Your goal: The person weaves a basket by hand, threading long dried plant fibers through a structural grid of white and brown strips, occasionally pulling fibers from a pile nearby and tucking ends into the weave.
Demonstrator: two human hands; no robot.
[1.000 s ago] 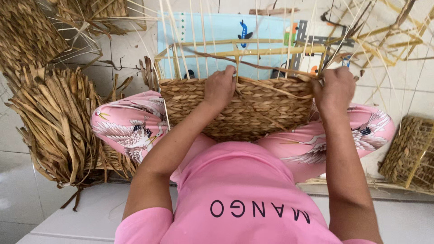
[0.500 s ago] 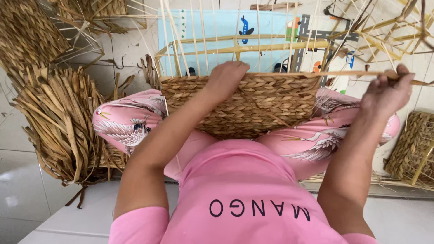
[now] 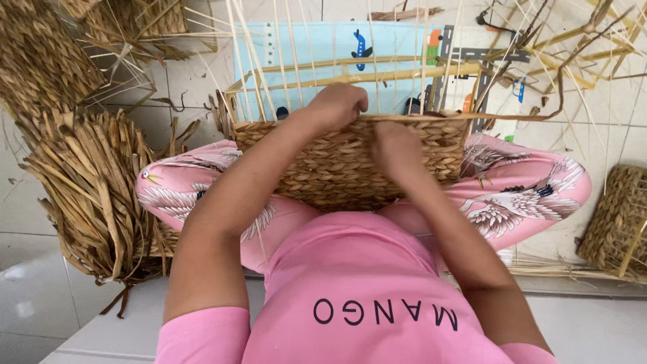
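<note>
A half-woven straw basket (image 3: 337, 168) rests on my lap, its thin upright stakes (image 3: 283, 61) rising from the rim. My left hand (image 3: 340, 104) is closed over the top rim near the middle. Just right of it, my right hand (image 3: 397, 148) presses against the woven front wall, fingers pinched on a flat straw strand (image 3: 499, 117) that runs along the rim and off to the right. My knees in pink patterned trousers (image 3: 526, 189) flank the basket.
A big bundle of dried straw (image 3: 94, 189) lies at my left on the tiled floor. Another woven basket (image 3: 617, 222) sits at the right edge. A light blue play mat (image 3: 323, 47) lies beyond, with loose stakes (image 3: 579, 54) scattered at the top right.
My right hand, which had swung out to the far right with the strand, has come back to the basket's front wall. The left hand has stayed on the rim.
</note>
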